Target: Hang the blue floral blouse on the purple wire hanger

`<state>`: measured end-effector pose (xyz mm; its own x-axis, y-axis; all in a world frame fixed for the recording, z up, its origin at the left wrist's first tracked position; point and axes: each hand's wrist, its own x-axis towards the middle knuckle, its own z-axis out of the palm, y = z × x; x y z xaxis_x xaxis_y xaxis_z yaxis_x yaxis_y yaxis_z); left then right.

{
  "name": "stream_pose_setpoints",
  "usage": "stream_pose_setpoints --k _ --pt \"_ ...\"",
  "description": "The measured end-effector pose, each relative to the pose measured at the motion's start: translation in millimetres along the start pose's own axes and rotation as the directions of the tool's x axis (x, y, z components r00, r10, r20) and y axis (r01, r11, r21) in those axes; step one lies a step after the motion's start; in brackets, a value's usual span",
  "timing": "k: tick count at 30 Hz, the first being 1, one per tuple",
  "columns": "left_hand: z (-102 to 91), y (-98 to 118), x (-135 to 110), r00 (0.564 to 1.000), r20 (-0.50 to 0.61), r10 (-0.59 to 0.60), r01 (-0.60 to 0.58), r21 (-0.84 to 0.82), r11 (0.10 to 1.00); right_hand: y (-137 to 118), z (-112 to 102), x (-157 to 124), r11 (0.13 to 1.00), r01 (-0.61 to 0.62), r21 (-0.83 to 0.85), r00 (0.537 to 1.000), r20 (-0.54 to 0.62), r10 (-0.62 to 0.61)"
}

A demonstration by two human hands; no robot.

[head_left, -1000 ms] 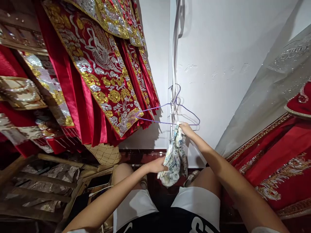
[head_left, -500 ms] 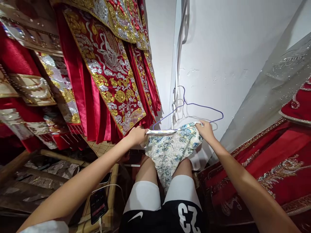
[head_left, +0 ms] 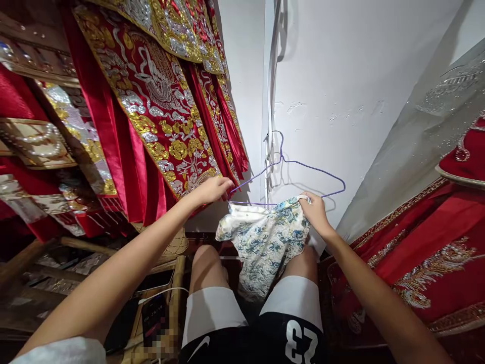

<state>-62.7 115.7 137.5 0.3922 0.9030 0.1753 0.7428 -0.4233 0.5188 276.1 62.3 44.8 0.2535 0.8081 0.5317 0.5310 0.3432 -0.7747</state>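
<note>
1. Our left hand (head_left: 214, 189) is up at the left corner of the purple wire hanger (head_left: 314, 166), with its fingers pinched on the wire there.
2. Our right hand (head_left: 316, 215) is clenched on the top edge of the floral cloth (head_left: 265, 237), just under the hanger's bottom wire on the right side.
3. The floral cloth is white with a blue-green print. It's bunched along the bottom wire between our two hands, and the rest hangs down in front of our knees.
4. We can't tell whether the cloth is looped over the wire or only held against it.
5. The hanger's hook is up against the white wall (head_left: 341, 76), right next to a white strip (head_left: 272, 76) running up the corner. What it catches on is too small to see.
6. Red embroidered garments (head_left: 162, 101) with gold and silver work hang in a row on the left, just beside our left hand.
7. Another red garment (head_left: 435, 242) lies on the right, near our right forearm.
8. Down at lower left, a phone (head_left: 153, 318) with a white cable sits on a wooden frame (head_left: 176, 283).
</note>
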Motion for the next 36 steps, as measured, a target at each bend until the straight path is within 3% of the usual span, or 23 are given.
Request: stream_pose_setpoints --k 2,3,7,9,10,12,15,18,21,28,32,36 --pt "8.7 3.3 -2.6 0.982 0.186 -0.015 0.021 -0.031 0.999 -1.8 -1.2 -2.0 1.000 -0.014 0.004 1.000 0.001 0.014" --pt "14.9 2.7 -4.6 0.976 0.218 -0.015 0.024 -0.042 0.999 -2.1 -2.6 -2.2 1.000 -0.016 0.003 1.000 0.001 0.016" --pt "52.6 -13.8 -13.9 0.997 0.031 -0.069 0.074 -0.253 0.965 -0.6 -7.4 0.9 1.000 -0.011 -0.017 1.000 0.002 0.011" --pt "83.4 -23.0 -19.5 0.984 0.075 -0.162 0.178 -0.474 0.862 0.2 -6.3 2.4 1.000 -0.017 -0.019 1.000 0.003 0.017" --pt "102.2 -25.6 -22.7 0.967 0.172 -0.187 0.252 -0.559 0.790 0.5 -4.8 2.7 1.000 -0.020 -0.014 1.000 0.004 0.020" --pt "143.9 -25.1 -29.4 0.937 0.314 -0.153 0.318 -0.585 0.746 0.7 -0.5 2.3 1.000 -0.024 0.003 1.000 0.012 0.024" --pt "203.1 -13.8 -34.8 0.938 0.338 -0.070 0.269 -0.590 0.761 0.5 5.1 -0.2 0.999 -0.038 0.010 0.999 0.027 0.037" --pt "238.6 -3.8 -30.4 0.959 0.251 0.130 0.046 -0.592 0.805 -0.1 5.0 -2.2 0.999 -0.047 -0.003 0.998 0.039 0.047" --pt "244.0 -4.7 -24.7 0.947 0.205 0.249 -0.084 -0.588 0.804 -0.7 -1.1 -1.9 0.999 -0.043 -0.006 0.998 0.036 0.043" --pt "211.6 -5.0 -19.5 0.855 0.359 0.375 -0.130 -0.551 0.824 2.3 3.5 -3.0 1.000 -0.029 -0.003 1.000 0.013 0.029" --pt "206.8 2.6 -12.4 0.853 0.412 0.321 -0.147 -0.401 0.904 4.3 13.6 -6.7 0.998 -0.056 0.021 0.997 0.048 0.055" --pt "188.8 -17.6 -21.3 0.863 0.457 0.214 -0.137 -0.196 0.971 7.2 4.1 -3.8 0.997 -0.040 -0.068 0.999 0.026 0.042"
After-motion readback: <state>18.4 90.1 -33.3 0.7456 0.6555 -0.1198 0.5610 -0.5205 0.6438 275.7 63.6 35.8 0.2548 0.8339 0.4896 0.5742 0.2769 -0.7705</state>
